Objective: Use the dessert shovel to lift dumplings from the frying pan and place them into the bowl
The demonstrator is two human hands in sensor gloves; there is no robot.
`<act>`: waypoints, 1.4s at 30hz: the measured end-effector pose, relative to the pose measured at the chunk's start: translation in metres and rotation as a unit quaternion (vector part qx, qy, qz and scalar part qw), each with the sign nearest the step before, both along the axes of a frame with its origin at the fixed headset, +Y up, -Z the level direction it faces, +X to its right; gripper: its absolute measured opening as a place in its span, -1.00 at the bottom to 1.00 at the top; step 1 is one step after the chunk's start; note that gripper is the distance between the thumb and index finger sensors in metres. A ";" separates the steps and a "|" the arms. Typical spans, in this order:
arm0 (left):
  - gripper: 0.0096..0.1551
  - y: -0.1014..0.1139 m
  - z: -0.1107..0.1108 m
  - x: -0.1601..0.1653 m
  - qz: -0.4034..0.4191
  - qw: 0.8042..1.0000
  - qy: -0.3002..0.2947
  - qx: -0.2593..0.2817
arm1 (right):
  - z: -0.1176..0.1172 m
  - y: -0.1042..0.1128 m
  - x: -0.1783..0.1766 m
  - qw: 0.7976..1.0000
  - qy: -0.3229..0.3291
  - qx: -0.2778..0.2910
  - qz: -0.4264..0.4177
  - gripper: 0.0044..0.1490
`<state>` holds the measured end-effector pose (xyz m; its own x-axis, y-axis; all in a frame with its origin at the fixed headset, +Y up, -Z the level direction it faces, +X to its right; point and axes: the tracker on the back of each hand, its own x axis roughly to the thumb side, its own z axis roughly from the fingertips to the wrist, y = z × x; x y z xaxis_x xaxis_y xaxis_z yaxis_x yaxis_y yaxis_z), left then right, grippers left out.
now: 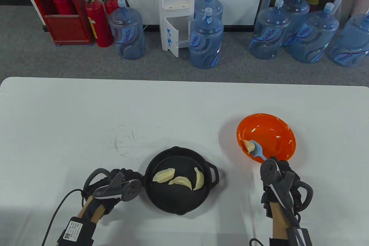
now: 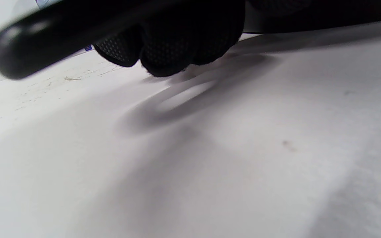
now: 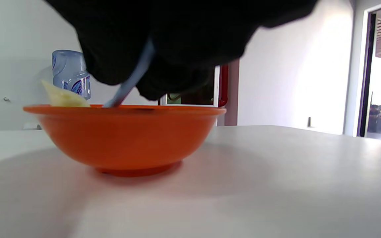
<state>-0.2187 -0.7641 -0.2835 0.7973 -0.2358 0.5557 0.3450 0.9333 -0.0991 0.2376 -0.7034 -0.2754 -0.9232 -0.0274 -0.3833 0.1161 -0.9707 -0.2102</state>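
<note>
A black frying pan sits near the table's front with three pale dumplings in it. My left hand grips the pan's left handle. To the right stands an orange bowl, also seen side-on as the bowl. My right hand holds a light blue dessert shovel by its handle, shovel handle dipping over the bowl's rim. One dumpling lies on the shovel's blade inside the bowl's near left side, its tip showing above the rim as dumpling.
The white table stretches far to the left and back. Beyond its far edge on the floor stand several blue water jugs, a water dispenser and red fire extinguishers.
</note>
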 end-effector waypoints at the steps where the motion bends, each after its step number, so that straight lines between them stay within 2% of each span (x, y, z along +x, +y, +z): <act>1: -0.37 0.000 0.000 0.000 0.000 1.000 0.000 0.000 | 0.000 -0.001 -0.001 1.000 -0.003 0.000 0.007 -0.53; 15: -0.37 0.000 0.000 0.001 -0.003 1.000 0.001 -0.001 | 0.000 -0.003 0.000 0.995 -0.038 -0.015 0.088 -0.52; 23: -0.37 0.000 0.000 0.001 -0.003 1.000 0.003 -0.003 | 0.004 -0.002 0.018 0.996 -0.067 -0.013 0.060 -0.51; 27: -0.37 0.000 0.000 0.001 -0.003 1.000 0.004 -0.003 | 0.006 0.000 0.025 0.996 -0.076 0.002 0.046 -0.51; 30: -0.37 0.000 0.000 0.001 -0.004 1.000 0.003 -0.002 | 0.009 0.005 0.022 0.995 -0.072 0.035 0.056 -0.51; 32: -0.37 0.000 0.000 0.001 -0.004 1.000 0.003 -0.002 | 0.011 0.009 0.018 0.995 -0.062 0.058 0.057 -0.51; 35: -0.37 0.000 0.000 0.001 -0.006 1.000 0.003 -0.002 | 0.014 0.016 0.003 0.993 -0.013 0.107 0.048 -0.50; 42: -0.37 0.000 0.000 0.001 -0.005 1.000 0.003 -0.003 | 0.020 0.020 -0.052 0.976 0.152 0.152 0.022 -0.50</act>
<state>-0.2177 -0.7636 -0.2832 0.7981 -0.2413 0.5521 0.3544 0.9290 -0.1062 0.1858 -0.6835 -0.2554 -0.9960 0.0035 -0.0889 0.0433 -0.8534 -0.5195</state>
